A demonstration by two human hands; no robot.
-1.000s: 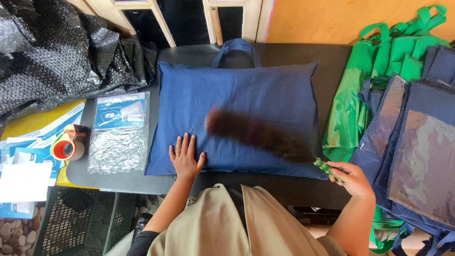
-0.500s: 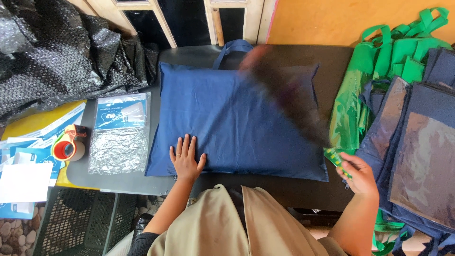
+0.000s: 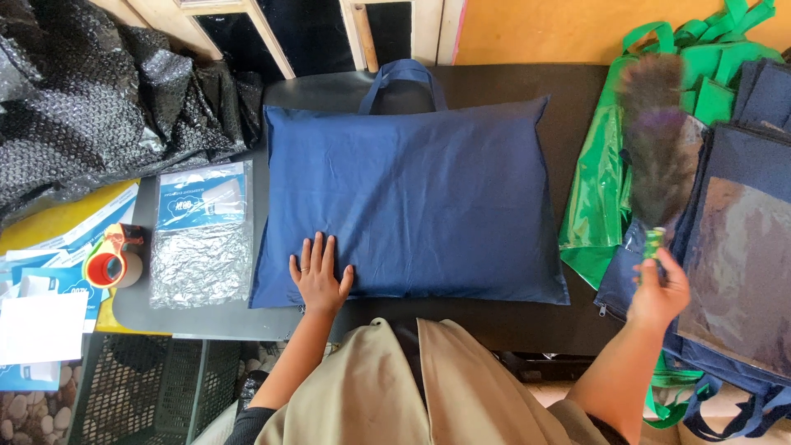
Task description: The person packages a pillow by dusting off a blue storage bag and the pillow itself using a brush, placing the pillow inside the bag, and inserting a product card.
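Note:
A stuffed navy blue bag [image 3: 412, 198] with handles at its far edge lies flat on a dark table [image 3: 568, 115]. My left hand [image 3: 317, 276] rests palm down, fingers spread, on the bag's near left corner. My right hand [image 3: 657, 292] is off to the right of the bag and grips the green handle of a dark feather duster [image 3: 655, 148], whose blurred head points away from me over the green and blue bags.
Green bags [image 3: 606, 189] and navy bags with clear panels [image 3: 741, 247] pile up at the right. Black bubble wrap [image 3: 91, 115] lies at the far left. A silvery packet [image 3: 202, 243], a tape dispenser [image 3: 111, 264] and papers [image 3: 41, 321] sit left of the bag.
The duster swept from the bag's near right part up across it and off to the right, over the piled bags. My right hand moved a little right. My left hand stayed put.

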